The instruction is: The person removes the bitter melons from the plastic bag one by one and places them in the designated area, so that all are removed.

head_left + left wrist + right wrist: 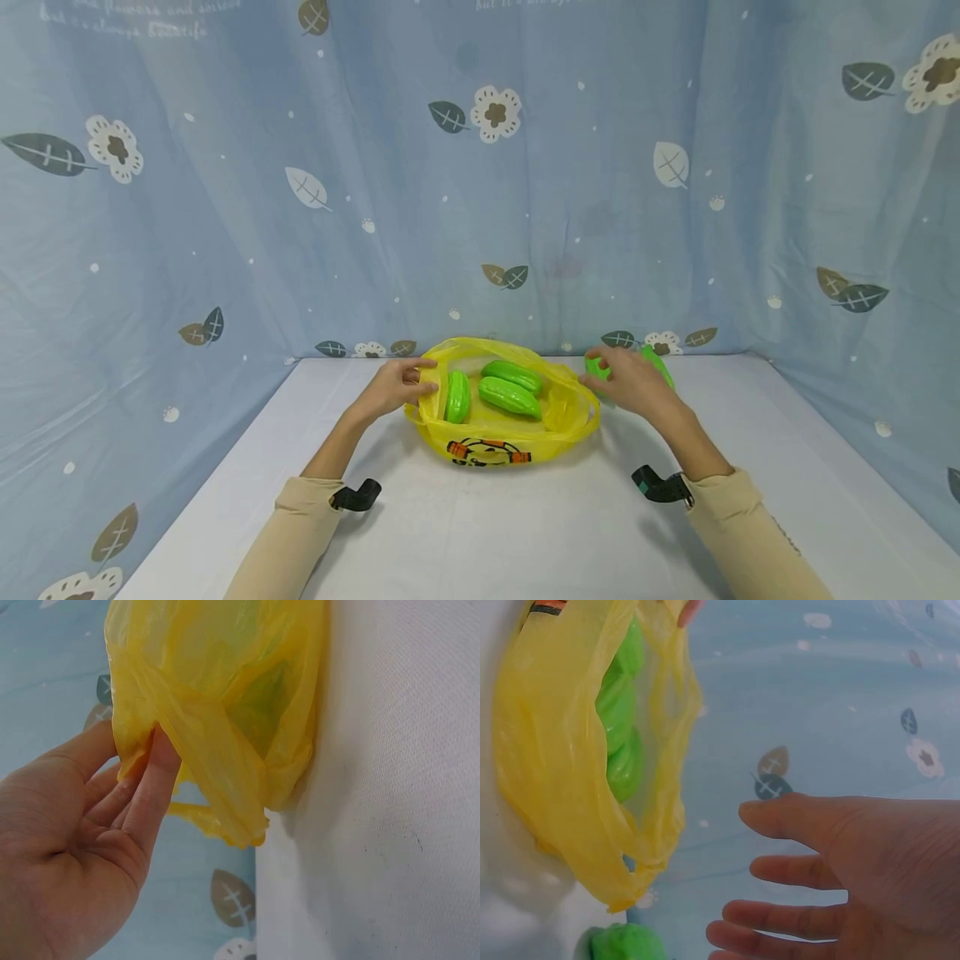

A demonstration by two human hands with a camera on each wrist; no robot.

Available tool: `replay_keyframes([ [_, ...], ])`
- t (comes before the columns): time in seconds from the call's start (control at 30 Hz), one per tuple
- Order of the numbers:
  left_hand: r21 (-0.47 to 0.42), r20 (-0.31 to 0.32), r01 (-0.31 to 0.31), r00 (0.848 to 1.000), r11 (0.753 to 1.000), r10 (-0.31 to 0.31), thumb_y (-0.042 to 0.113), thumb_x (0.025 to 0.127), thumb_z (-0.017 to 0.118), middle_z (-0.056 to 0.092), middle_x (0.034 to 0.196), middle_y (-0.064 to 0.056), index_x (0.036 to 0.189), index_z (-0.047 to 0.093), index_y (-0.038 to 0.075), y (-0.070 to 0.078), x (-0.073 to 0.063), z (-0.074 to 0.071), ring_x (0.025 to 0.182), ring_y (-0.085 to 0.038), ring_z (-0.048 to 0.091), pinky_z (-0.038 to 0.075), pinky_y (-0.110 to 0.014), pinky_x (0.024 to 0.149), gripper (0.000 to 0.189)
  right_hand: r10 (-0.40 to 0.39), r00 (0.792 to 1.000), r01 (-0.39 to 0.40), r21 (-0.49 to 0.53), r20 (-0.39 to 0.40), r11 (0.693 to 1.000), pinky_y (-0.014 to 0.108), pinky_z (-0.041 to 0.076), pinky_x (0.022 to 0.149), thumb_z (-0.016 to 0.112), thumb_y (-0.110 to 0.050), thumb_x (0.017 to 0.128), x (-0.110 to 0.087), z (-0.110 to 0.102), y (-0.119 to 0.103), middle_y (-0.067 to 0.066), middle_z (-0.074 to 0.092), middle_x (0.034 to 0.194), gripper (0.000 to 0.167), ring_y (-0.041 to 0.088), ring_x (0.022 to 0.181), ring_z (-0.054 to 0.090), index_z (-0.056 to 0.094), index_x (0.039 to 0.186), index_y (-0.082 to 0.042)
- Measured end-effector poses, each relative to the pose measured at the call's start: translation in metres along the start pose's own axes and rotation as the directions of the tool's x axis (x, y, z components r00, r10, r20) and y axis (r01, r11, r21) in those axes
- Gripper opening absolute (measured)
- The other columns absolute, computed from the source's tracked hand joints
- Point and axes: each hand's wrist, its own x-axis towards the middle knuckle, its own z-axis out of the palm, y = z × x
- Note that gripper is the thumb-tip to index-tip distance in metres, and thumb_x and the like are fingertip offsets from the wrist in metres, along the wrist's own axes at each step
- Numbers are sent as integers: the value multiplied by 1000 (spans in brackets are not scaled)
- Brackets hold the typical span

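A yellow plastic bag [491, 446] with a dark and orange print lies on the table with its mouth spread upward. Inside it are three glossy green, elongated, fruit-like pieces [510, 397]; their exact kind I cannot tell. My left hand [393, 387] pinches the bag's left rim, thumb on one side and fingers on the other, as the left wrist view also shows. To the right of the bag, my right hand [628, 379] hovers with fingers extended and apart, holding nothing. Below it in the right wrist view sits another green piece [628, 943], partly cut off.
More green [657, 365] shows behind my right hand, partly covered by it. A white-covered table [495, 533] lies beneath everything. Behind it hangs a blue curtain [585, 208] with leaf and flower prints. A black device [660, 485] is strapped on each wrist.
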Motion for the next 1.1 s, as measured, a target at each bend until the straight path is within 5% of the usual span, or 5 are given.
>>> replay_keyframes([
  [0.6, 2, -3, -14, 1000, 1000, 14, 21, 90, 72, 73, 99, -15, 135, 58, 6, -3, 1, 0, 78, -17, 70, 63, -36, 69, 50, -46, 998, 45, 36, 36, 998, 43, 57, 74, 66, -33, 94, 0, 7, -8, 18, 68, 113, 45, 29, 95, 65, 61, 130, -6],
  [1.1, 9, -9, -5, 1000, 1000, 5, 23, 91, 72, 73, 100, -15, 135, 58, 7, 0, -1, 1, 76, -17, 70, 62, -36, 68, 49, -53, 996, 47, 81, 73, 996, 45, 58, 82, 66, -32, 94, -1, 19, -21, 17, 66, 122, 46, 34, 108, 64, 60, 132, -7],
])
